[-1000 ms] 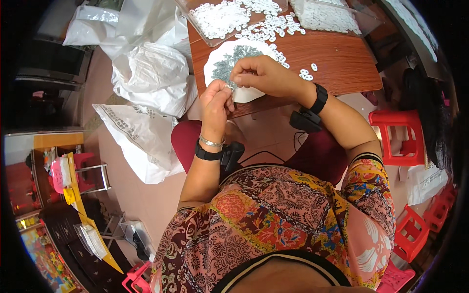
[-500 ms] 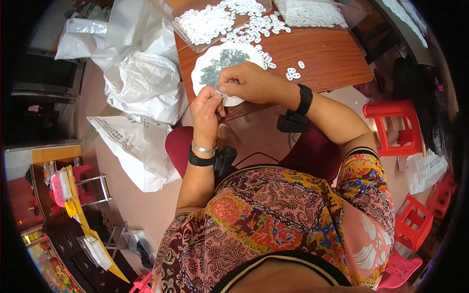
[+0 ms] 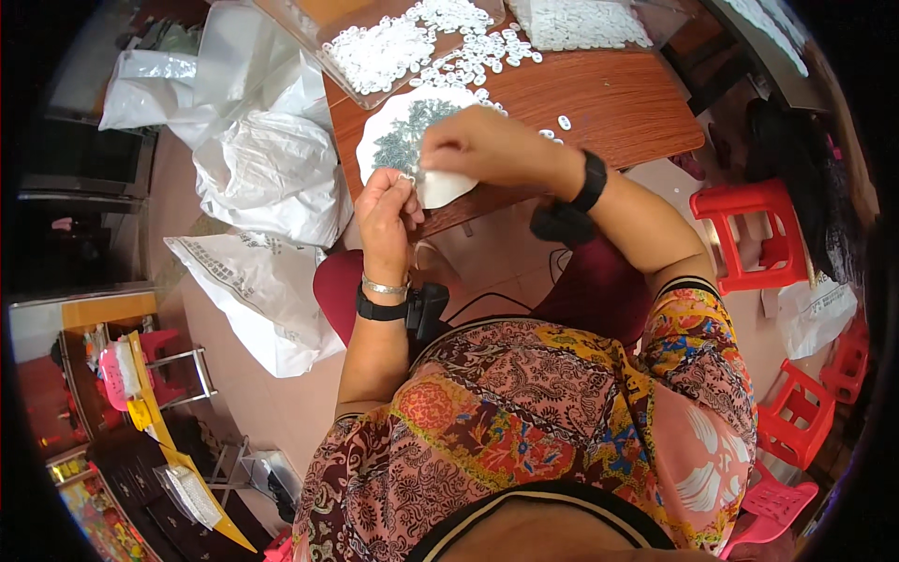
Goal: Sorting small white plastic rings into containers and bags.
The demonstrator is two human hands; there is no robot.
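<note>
My left hand (image 3: 384, 208) is closed, pinching a small white oval piece (image 3: 406, 177) between thumb and fingertips at the table's near edge. Just to its right, my right hand (image 3: 492, 148) is closed too, over the plate; its fingertips are smeared by motion, and what they hold, if anything, cannot be made out. Under both hands lies a white scalloped plate (image 3: 451, 194) carrying a heap of small grey metal-looking pieces (image 3: 407, 131). Loose white oval pieces with two dark spots (image 3: 482, 54) spread behind the plate.
Behind stands a clear tray (image 3: 367, 101) with a pile of white oval pieces, beside another clear container (image 3: 590, 28) full of them. The brown table (image 3: 618, 112) extends right. White sacks (image 3: 272, 173) lie at left; a red stool (image 3: 749, 239) stands at right.
My right hand has drawn slightly up and away from my left hand, opening a gap between their fingertips. My left hand keeps its pinch. The whole view has shifted a little.
</note>
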